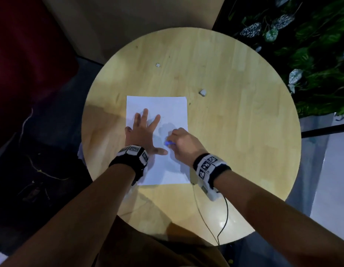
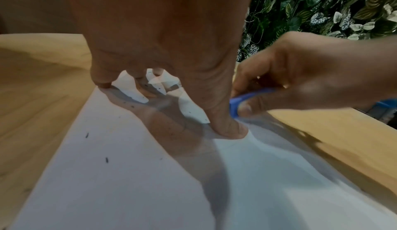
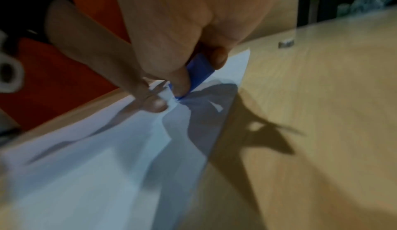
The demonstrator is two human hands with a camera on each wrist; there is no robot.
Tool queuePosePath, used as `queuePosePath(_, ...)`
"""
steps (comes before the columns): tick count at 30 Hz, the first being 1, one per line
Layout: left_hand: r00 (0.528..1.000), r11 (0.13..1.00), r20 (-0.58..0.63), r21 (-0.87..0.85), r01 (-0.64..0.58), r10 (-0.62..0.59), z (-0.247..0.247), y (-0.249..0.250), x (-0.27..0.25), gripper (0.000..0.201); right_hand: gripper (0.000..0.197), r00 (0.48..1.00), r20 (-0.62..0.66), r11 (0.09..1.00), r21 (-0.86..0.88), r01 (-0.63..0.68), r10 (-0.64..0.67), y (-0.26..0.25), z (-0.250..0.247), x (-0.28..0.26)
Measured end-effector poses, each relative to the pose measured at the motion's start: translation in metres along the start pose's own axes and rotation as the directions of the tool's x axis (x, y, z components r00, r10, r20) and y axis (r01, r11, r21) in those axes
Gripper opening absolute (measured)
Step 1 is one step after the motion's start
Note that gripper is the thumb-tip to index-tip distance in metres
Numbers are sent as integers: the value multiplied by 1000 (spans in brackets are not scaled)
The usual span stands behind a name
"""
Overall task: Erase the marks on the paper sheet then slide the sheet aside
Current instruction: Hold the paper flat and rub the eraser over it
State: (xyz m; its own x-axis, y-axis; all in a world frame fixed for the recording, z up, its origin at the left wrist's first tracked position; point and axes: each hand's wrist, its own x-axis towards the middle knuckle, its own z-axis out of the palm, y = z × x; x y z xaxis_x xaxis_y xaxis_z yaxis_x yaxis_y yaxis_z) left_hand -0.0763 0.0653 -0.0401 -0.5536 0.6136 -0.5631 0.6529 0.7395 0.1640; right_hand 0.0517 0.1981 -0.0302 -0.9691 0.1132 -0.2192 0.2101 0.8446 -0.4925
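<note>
A white paper sheet lies on the round wooden table. My left hand presses flat on the sheet's left half with fingers spread, thumb pointing right. My right hand pinches a blue eraser and holds its tip against the sheet beside the left thumb. In the left wrist view the paper sheet carries small dark crumbs, and the blue eraser sits next to my thumb. In the right wrist view the blue eraser touches the paper sheet, which buckles slightly there.
Two small grey-white scraps lie on the table beyond the sheet, one near its far right corner, another farther back. A thin cable runs from my right wristband across the table's near edge. Leafy plants stand at right.
</note>
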Motion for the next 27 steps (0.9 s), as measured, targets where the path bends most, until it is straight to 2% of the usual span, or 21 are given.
queuePosePath(3,1000,1000,2,-12,-8,8,-1,0,0,134,18,987,-88,990,-20,-139,137,14,-18,29)
queuePosePath(5,1000,1000,8,-12,-13,14,-1,0,-1,135,18,974,-117,981,3,-196,195,13,-17,30)
queuePosePath(10,994,994,-14,23,-107,108,6,-5,-8,138,15,998,-58,999,-31,-20,18,1,3,-12)
queuePosePath(14,994,997,-87,-20,-70,68,13,5,-14,136,17,980,-123,988,38,-152,155,14,-8,0)
queuePosePath(17,996,997,-79,-67,-45,40,15,12,-13,137,16,953,-178,969,74,-236,245,5,-5,7)
queuePosePath(20,997,999,-71,-41,-36,33,14,12,-14,138,16,995,-67,997,10,-80,80,-5,9,-14)
queuePosePath(22,996,999,-76,-27,-38,36,14,12,-13,137,17,1000,-1,1000,-23,8,-8,-2,4,-20)
queuePosePath(24,997,999,-68,-30,-40,38,13,13,-12,137,17,999,-6,999,-24,-44,44,5,-8,-4)
queuePosePath(27,997,999,-70,-20,-32,31,14,14,-12,138,18,977,-93,981,43,-188,191,13,-14,21)
